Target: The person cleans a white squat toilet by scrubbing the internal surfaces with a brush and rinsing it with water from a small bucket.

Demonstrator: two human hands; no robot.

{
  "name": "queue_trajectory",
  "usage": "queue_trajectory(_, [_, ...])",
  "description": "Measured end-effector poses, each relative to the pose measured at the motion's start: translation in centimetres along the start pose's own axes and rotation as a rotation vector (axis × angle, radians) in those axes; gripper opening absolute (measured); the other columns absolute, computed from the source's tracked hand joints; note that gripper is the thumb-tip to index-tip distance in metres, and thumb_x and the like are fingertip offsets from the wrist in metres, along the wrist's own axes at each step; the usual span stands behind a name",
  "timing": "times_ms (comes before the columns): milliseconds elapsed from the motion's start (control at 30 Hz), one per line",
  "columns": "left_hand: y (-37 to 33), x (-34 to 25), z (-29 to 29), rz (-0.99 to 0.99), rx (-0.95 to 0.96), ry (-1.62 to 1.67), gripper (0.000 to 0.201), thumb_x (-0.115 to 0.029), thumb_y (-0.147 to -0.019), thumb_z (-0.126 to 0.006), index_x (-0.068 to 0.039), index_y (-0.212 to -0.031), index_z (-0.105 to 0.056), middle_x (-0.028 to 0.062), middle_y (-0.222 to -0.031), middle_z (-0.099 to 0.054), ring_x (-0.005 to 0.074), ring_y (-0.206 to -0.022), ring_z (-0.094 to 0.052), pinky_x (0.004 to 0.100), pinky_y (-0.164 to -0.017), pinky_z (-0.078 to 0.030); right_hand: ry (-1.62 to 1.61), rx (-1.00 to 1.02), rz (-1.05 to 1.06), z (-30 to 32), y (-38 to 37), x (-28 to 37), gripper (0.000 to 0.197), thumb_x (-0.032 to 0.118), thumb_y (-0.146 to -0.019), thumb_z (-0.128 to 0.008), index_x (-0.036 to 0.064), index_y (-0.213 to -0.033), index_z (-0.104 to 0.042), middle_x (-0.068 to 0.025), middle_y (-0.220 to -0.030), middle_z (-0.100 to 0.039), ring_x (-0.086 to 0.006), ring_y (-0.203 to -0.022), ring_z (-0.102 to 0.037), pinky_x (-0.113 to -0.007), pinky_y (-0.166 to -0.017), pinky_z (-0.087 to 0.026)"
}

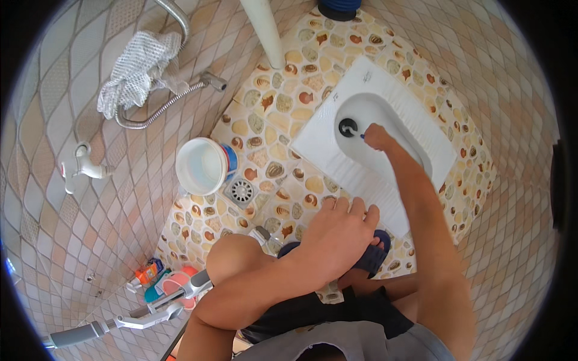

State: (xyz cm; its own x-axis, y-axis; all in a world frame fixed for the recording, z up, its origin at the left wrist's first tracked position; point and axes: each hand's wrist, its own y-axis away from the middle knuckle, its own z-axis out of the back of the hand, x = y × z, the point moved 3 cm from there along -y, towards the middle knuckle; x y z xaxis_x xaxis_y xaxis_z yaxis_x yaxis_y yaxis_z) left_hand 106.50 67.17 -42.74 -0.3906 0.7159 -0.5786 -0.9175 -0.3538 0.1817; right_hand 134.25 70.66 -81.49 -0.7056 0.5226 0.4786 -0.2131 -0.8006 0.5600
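A white squat pan (433, 141) is set into a floor (256, 123) patterned with shells and pebbles, and over its bowl the right hand (377, 137) is held with the arm stretched forward. The right grip is pressed into a fist around a slim tool (355, 132), blue near the fingers and pale toward its far end; that end is positioned at the dark drain hole (345, 124) of the bowl, though whether contact is made cannot be told. The left hand (340, 233) is held nearer the body, back upward, by a foot shod in a dark blue slipper (372, 260); its grip is loosely spread, with the fingers slightly bent, while the palm is hidden. To the left of the pan, a white bucket (180, 171) is stood beside a square metal floor drain (242, 191). On the tiled wall (45, 129), a tap (81, 168) is mounted, and a silvery mesh cloth (137, 69) is draped on a metal hose (165, 111). A pale pipe (264, 33) is seen beyond the bucket. At lower left, an orange bottle (146, 274), a teal bottle (156, 289) and a pink container (176, 281) are grouped near a grey and white pole (90, 334), which is slanted across the corner.
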Motion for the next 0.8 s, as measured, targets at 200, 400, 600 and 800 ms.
queue_trajectory(200, [0.2, 1.2, 1.0, 0.086, 0.087, 0.004, 0.041, -0.023, -0.083, -0.068, -0.002, -0.116, -0.054, 0.0147, -0.099, -0.059, 0.0301, -0.093, -0.061, 0.0407, -0.082, -0.047, -0.681, 0.117, -0.461, -2.4, 2.5, 4.7, 0.022, 0.008, -0.086, -0.056, 0.0005, -0.066, -0.056, -0.0144, -0.065, -0.056, -0.0194, -0.042, -0.047, -0.034, -0.034, -0.031])
queue_trajectory(400, [0.1, 0.3, 1.0, 0.026, 0.044, -0.012, 0.039, -0.021, -0.082, -0.068, -0.001, -0.114, -0.055, 0.0136, -0.098, -0.059, 0.0297, -0.093, -0.061, 0.0402, -0.081, -0.047, 0.51, -0.049, 0.059, 0.7, 4.5, 6.7, 0.019, 0.011, -0.083, -0.055, 0.0038, -0.09, -0.07, -0.0176, -0.094, -0.07, -0.0338, -0.091, -0.068, -0.045, -0.078, -0.055])
queue_trajectory(600, [0.2, 1.0, 0.4, 0.122, 0.171, -0.022, 0.044, -0.021, -0.082, -0.068, 0.0, -0.118, -0.054, 0.0153, -0.101, -0.059, 0.0314, -0.097, -0.061, 0.0405, -0.084, -0.047, 0.835, 0.082, 0.183, -3.6, 3.8, 10.4, 0.017, 0.008, -0.083, -0.061, 0.0093, -0.092, -0.075, -0.0086, -0.096, -0.071, -0.025, -0.095, -0.068, -0.035, -0.076, -0.056])
queue_trajectory(800, [0.6, 0.6, 0.8, 0.032, 0.066, 0.05, 0.045, -0.021, -0.082, -0.069, 0.0, -0.119, -0.054, 0.0165, -0.105, -0.059, 0.0312, -0.099, -0.06, 0.04, -0.086, -0.047, 0.71, -0.073, 0.006, -1.7, 2.4, 7.4, 0.018, 0.007, -0.084, -0.061, 0.0099, -0.095, -0.074, -0.0074, -0.1, -0.071, -0.0221, -0.097, -0.068, -0.032, -0.076, -0.057])
